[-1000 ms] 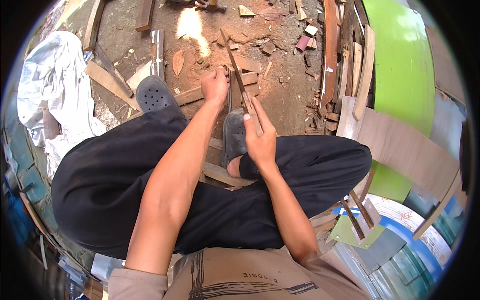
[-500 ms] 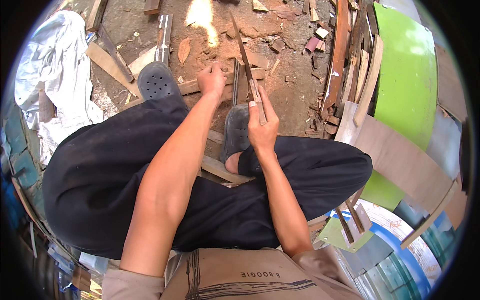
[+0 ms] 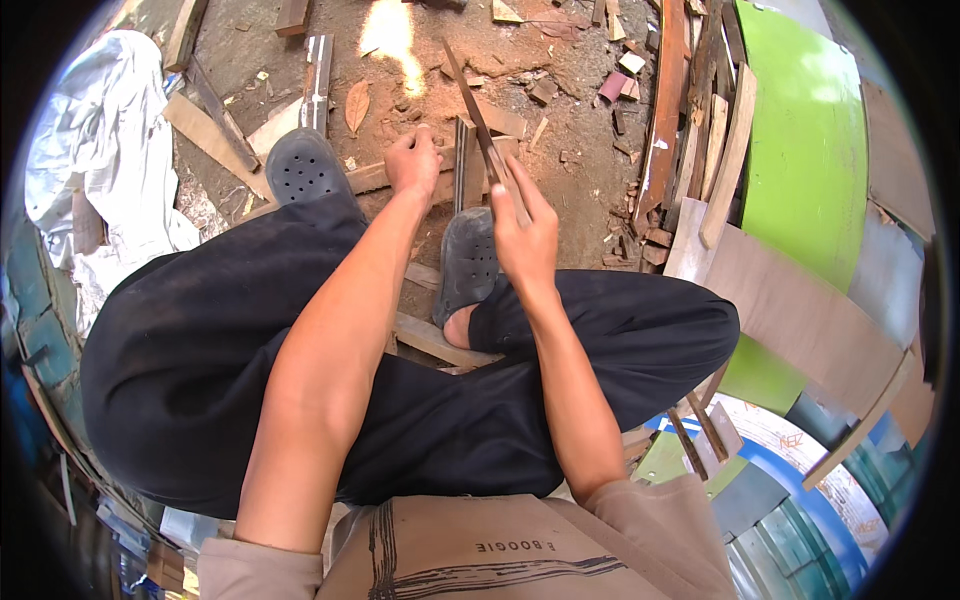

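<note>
My right hand point(image 3: 527, 235) is closed around the handle of a long, tapering handsaw point(image 3: 468, 98), its brown blade pointing away from me. The blade passes close beside an upright-looking wood piece point(image 3: 466, 165) with a dark edge, in front of my right clog point(image 3: 469, 255). My left hand point(image 3: 413, 163) is closed in a fist over a wooden strip point(image 3: 369, 179) lying across the ground. What its fingers hold, if anything, is hidden. My left clog point(image 3: 309, 168) is set against the wood on the left.
Reddish sawdust and wood scraps point(image 3: 543, 92) lie ahead. Long boards point(image 3: 662, 130) and a green panel point(image 3: 803, 130) line the right side. White cloth point(image 3: 110, 130) lies at left. Beside my right knee is a bent plywood sheet point(image 3: 800, 300).
The handsaw has come slightly back toward me in my right hand. My left hand stays closed at the wooden strip, and the whole view has shifted a little.
</note>
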Motion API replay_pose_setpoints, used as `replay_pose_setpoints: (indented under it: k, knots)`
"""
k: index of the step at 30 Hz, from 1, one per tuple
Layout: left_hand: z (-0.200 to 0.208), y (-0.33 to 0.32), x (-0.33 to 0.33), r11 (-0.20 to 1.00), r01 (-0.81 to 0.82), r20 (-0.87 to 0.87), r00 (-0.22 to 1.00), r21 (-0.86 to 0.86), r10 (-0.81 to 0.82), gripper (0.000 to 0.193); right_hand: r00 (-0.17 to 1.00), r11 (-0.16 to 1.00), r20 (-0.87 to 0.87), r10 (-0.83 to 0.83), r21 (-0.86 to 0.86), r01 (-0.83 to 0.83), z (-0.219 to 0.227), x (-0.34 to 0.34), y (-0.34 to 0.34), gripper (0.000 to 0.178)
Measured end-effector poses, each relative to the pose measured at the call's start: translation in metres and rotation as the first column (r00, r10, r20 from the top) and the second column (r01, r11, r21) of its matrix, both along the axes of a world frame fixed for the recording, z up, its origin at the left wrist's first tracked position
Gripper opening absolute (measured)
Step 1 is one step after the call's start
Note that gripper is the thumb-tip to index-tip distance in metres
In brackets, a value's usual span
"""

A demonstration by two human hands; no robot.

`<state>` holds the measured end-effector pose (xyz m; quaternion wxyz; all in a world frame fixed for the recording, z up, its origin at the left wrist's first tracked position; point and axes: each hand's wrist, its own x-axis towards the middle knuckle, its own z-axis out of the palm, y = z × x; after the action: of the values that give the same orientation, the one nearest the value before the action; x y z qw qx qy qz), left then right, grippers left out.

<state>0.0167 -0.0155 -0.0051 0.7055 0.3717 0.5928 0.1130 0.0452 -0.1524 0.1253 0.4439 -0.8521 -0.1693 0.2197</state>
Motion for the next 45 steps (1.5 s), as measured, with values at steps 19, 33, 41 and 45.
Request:
replay_pose_setpoints:
  k: [19,33,41,45]
  knots:
    - [-0.015,0.008,-0.018,0.998,-0.03,-0.044,0.999,0.06,0.033,0.043,0.999,0.999,0.003,-0.038,-0.021,0.038,-0.014,0.018,0.027,0.043]
    - [-0.021,0.016,-0.043,0.998,-0.048,-0.079,0.996,0.031,0.05,0.043,0.993,1.0,-0.116,-0.024,0.017,0.027,0.064,-0.039,-0.042,0.044]
    - [-0.024,0.007,-0.032,0.994,-0.055,-0.064,0.996,0.091,0.061,0.044,0.994,1.0,-0.109,-0.016,-0.015,0.014,0.058,-0.04,-0.027,0.043]
    - [-0.026,0.01,-0.031,0.993,-0.078,-0.057,0.995,0.092,0.084,0.042,0.992,1.0,-0.122,0.023,0.001,-0.023,0.124,-0.076,-0.09,0.045]
